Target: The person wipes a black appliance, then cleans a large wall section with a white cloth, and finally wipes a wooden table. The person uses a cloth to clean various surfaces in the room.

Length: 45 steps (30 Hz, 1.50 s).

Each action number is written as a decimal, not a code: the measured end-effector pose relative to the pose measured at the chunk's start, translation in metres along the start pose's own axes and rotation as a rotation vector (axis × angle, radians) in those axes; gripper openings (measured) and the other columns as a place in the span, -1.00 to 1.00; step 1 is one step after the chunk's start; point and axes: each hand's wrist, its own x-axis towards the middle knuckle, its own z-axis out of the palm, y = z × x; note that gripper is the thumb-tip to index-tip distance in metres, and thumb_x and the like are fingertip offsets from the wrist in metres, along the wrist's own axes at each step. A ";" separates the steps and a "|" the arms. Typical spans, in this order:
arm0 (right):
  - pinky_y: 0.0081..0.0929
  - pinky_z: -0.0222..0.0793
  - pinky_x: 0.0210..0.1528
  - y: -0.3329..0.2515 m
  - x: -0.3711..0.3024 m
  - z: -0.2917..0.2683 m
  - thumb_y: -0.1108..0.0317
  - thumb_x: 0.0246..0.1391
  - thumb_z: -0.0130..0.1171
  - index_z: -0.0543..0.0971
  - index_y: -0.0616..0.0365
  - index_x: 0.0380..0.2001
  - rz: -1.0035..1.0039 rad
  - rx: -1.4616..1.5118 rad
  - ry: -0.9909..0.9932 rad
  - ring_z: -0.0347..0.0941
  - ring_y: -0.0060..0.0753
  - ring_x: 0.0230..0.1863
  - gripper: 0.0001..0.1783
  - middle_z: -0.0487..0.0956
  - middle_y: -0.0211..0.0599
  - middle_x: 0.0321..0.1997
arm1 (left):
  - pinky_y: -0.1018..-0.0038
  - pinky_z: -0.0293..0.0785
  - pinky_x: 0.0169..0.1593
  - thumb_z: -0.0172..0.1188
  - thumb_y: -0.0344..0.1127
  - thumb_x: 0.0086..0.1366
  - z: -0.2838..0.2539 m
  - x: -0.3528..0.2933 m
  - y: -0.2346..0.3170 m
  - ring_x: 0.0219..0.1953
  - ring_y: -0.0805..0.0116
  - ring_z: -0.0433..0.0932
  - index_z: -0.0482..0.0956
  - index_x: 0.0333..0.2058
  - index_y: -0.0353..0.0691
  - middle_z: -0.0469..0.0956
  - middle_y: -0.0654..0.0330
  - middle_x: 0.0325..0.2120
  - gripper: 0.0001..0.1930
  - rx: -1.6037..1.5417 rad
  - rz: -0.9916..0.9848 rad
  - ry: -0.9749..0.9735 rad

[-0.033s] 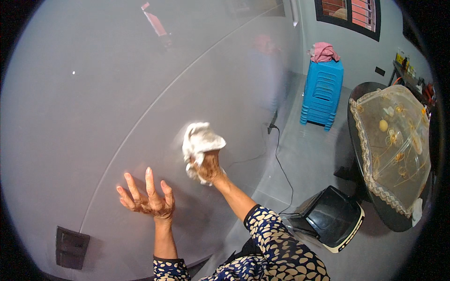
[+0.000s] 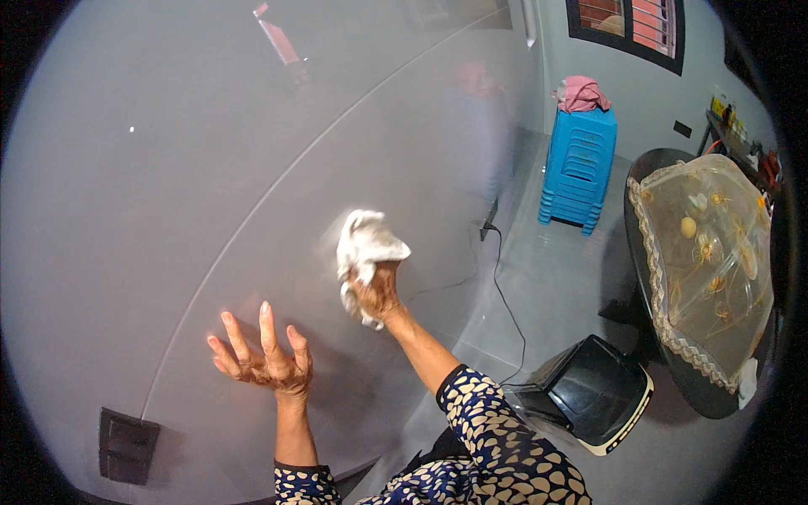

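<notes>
White cloth (image 2: 367,252), crumpled into a loose wad, gripped from below by the right hand (image 2: 379,292). It's pressed against the glossy grey wall panel (image 2: 168,168), roughly mid-height. Upper folds bunch above the fingers, a small tail hangs under the palm. Edges slightly blurred.

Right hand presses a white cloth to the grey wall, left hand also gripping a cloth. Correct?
Not quite. The head view shows the left hand holding nothing, fingers spread open near the grey wall. The right hand does hold the white cloth against it.
</notes>
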 end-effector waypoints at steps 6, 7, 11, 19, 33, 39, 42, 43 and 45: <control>-0.02 -0.16 0.13 0.116 0.039 -0.035 -0.04 0.08 -0.16 0.29 0.11 0.00 0.105 -0.179 0.420 0.12 -0.11 0.09 -0.46 0.28 -0.04 0.04 | 0.13 -0.25 0.25 0.08 -0.23 0.01 0.002 0.001 0.003 0.26 0.04 -0.05 0.57 -0.20 -0.05 0.26 -0.01 0.10 -0.67 0.022 -0.001 0.008; -0.03 -0.18 0.15 0.139 0.044 -0.042 -0.01 0.10 -0.16 0.30 0.13 -0.01 0.104 -0.183 0.455 0.12 -0.12 0.10 -0.49 0.30 -0.04 0.04 | 0.12 -0.20 0.25 0.06 -0.21 0.04 0.003 0.001 0.004 0.26 0.06 -0.05 0.56 -0.18 -0.05 0.25 0.01 0.11 -0.67 0.041 0.007 0.013; -0.16 0.11 -0.02 0.182 0.048 -0.070 0.20 0.13 -0.15 0.45 0.21 -0.22 0.105 -0.374 0.328 0.31 -0.11 -0.10 -0.67 0.45 -0.05 -0.18 | 0.08 -0.09 0.23 0.00 -0.14 0.14 0.000 0.000 -0.004 0.25 0.07 -0.05 0.53 -0.16 -0.09 0.22 0.04 0.12 -0.68 0.127 0.034 0.000; -0.41 0.17 0.04 0.274 0.049 -0.141 0.10 0.12 -0.15 0.41 0.24 -0.10 0.684 0.366 0.625 0.29 -0.31 -0.03 -0.56 0.42 -0.20 -0.09 | 0.07 -0.06 0.23 -0.04 -0.04 0.20 0.005 0.002 -0.001 0.25 0.04 -0.05 0.50 -0.15 -0.08 0.20 0.01 0.12 -0.65 0.160 0.037 0.023; -0.20 0.24 0.01 0.016 0.100 -0.076 0.29 0.09 -0.10 0.37 0.18 -0.13 -0.105 -0.155 0.250 0.29 -0.20 -0.05 -0.70 0.38 -0.10 -0.11 | 0.05 -0.11 0.23 0.09 -0.30 -0.05 0.003 0.003 0.000 0.24 -0.01 -0.02 0.55 -0.21 -0.02 0.24 -0.03 0.10 -0.66 0.114 0.032 0.039; 0.03 0.06 0.17 -0.104 0.057 -0.011 0.09 -0.02 0.01 0.44 0.07 -0.12 -0.814 -0.178 -0.196 0.25 -0.16 0.09 -0.58 0.40 -0.18 0.02 | 0.06 -0.25 0.24 0.08 -0.23 0.00 -0.001 -0.001 0.002 0.26 -0.03 -0.08 0.51 -0.17 -0.05 0.22 -0.07 0.11 -0.65 0.042 -0.034 -0.040; 0.03 0.04 0.18 -0.123 0.064 -0.003 0.01 -0.05 0.03 0.48 -0.07 -0.14 -0.946 -0.244 -0.217 0.26 -0.17 0.09 -0.58 0.42 -0.28 0.00 | -0.06 -0.26 0.21 0.11 -0.19 -0.01 0.001 0.005 0.017 0.24 -0.11 -0.11 0.37 -0.07 -0.19 0.06 -0.10 0.14 -0.53 -0.212 -0.159 -0.016; -0.02 0.09 0.14 -0.118 0.071 0.003 0.01 -0.09 0.08 0.50 -0.14 -0.16 -0.897 -0.156 -0.129 0.29 -0.21 0.06 -0.60 0.44 -0.33 -0.03 | -0.08 -0.26 0.20 0.12 -0.19 -0.02 0.003 0.008 0.021 0.24 -0.13 -0.11 0.34 -0.06 -0.21 0.04 -0.10 0.14 -0.50 -0.280 -0.191 0.008; -0.07 0.15 0.09 -0.128 0.090 -0.003 0.01 -0.14 0.14 0.53 -0.18 -0.21 -0.945 -0.163 0.014 0.32 -0.25 0.03 -0.62 0.45 -0.39 -0.05 | -0.08 -0.26 0.20 0.14 -0.21 -0.04 0.006 0.018 0.029 0.22 -0.13 -0.09 0.34 -0.09 -0.22 0.03 -0.10 0.12 -0.51 -0.287 -0.169 -0.021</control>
